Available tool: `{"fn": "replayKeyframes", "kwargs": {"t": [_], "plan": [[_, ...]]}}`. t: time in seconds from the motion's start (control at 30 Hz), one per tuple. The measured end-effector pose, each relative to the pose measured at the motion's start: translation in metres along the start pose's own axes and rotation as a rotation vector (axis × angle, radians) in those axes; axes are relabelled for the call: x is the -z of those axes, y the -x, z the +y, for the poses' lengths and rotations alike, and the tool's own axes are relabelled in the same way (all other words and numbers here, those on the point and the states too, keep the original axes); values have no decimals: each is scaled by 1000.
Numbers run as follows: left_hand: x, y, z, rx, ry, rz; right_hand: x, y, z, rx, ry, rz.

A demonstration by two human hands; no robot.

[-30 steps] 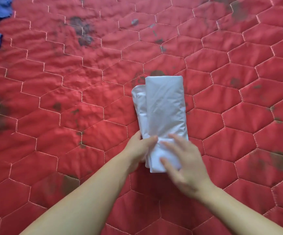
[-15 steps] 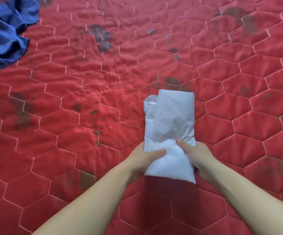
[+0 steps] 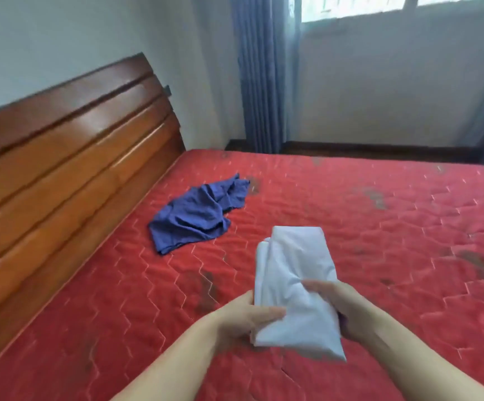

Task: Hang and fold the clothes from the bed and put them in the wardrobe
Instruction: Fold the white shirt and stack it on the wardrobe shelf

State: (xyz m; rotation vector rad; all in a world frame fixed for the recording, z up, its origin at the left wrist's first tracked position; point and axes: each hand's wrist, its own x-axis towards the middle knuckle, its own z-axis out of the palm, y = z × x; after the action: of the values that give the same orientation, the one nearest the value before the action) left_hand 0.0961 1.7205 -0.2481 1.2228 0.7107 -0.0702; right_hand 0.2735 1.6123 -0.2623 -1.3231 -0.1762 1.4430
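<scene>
Keep the folded white garment (image 3: 295,287) level above the red bed (image 3: 394,227), left hand (image 3: 242,319) and right hand (image 3: 340,306) gripping its near end, carry wardrobe-ward; blue garment (image 3: 197,217) waits at eleven o'clock.
</scene>
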Motion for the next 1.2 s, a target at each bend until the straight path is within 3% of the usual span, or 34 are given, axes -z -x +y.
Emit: {"fn": "replayKeyframes", "kwargs": {"t": [0.1,0.17,0.27,0.43,0.57,0.7,0.83,0.97,1.07,1.2], "plan": [[17,69,57,-125,131,214,-71,40,-63,209,173,-158],[22,125,90,-240,315,335,-114,73,-92,252,280,-336],[18,219,118,-401,488,508,-177,125,-111,232,442,-598],[18,364,99,-555,612,944,-273,180,-70,114,590,-810],[32,479,49,-617,717,1291,-351,207,5,-80,785,-1021],[45,591,-25,-675,826,1582,-458,227,78,24,1013,-1090],[48,710,-112,-634,918,1794,-569,264,150,67,978,-1214],[46,814,-197,-729,1011,1905,-670,310,233,132,984,-1327],[32,875,-245,-838,1056,1894,-734,344,288,-12,1093,-1487],[18,943,-298,-753,1046,1883,-815,378,335,-107,1159,-1653]]}}
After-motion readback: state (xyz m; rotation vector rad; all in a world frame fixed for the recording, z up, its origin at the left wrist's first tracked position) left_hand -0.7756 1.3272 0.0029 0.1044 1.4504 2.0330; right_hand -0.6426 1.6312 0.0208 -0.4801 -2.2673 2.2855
